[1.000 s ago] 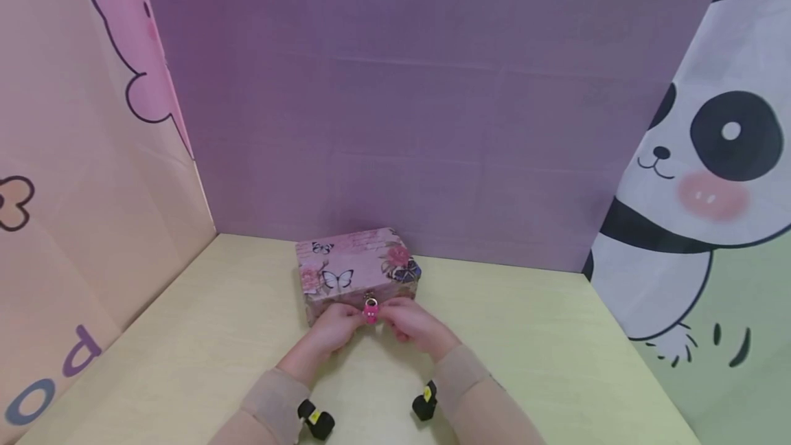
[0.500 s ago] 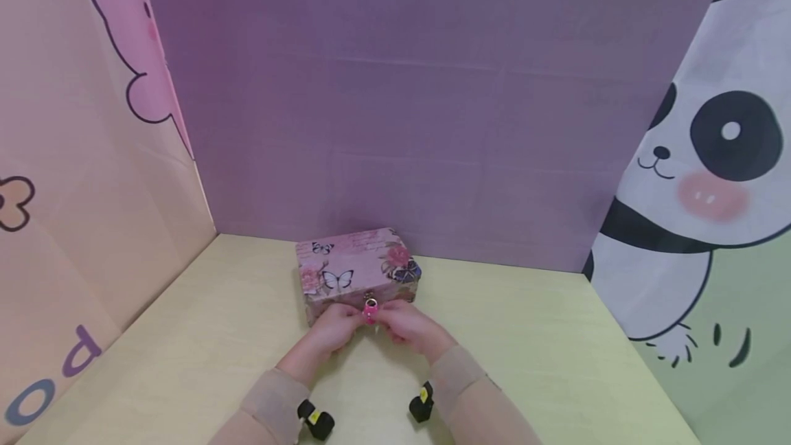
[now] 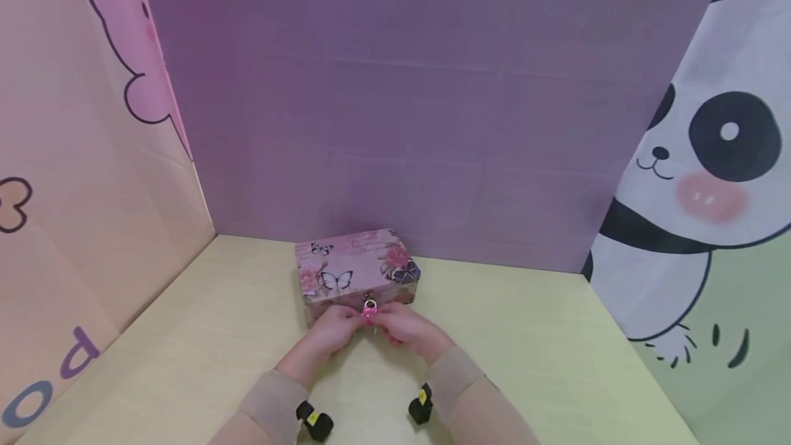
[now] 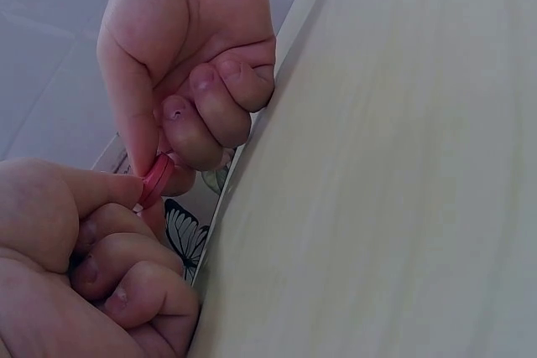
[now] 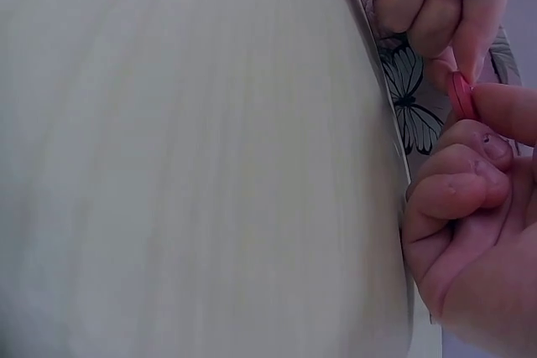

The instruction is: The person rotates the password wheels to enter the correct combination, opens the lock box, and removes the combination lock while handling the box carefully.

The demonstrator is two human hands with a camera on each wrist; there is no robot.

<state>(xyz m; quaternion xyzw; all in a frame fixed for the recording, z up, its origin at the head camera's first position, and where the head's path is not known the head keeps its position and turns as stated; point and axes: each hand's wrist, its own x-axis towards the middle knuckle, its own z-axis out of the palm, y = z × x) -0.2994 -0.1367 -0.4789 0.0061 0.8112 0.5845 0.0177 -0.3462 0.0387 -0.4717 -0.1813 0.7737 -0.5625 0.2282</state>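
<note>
A small pink padlock [image 3: 369, 314] with a metal shackle hangs at the front clasp of a pink butterfly-and-flower box [image 3: 355, 263]. My left hand [image 3: 336, 328] pinches the padlock's left side between thumb and finger. From the right, my right hand [image 3: 410, 327] pinches it too. In the left wrist view both thumbs meet at the padlock [image 4: 157, 180], and the other fingers are curled in. The right wrist view shows the padlock [image 5: 461, 95] edge-on between the fingertips. A thin pale bit hangs just below it, too small to identify. Fingers hide part of the padlock.
The box stands on a pale wood-grain table [image 3: 525, 349] near a purple back cloth [image 3: 432, 108]. A pink printed cloth [image 3: 93, 177] borders the left, a panda-printed cloth [image 3: 711, 225] the right. Black wrist devices [image 3: 316, 423] sit at both wrists.
My right hand has shifted slightly left and inward, its fingertips now covering more of the padlock's right side. The left hand and the box have barely moved.
</note>
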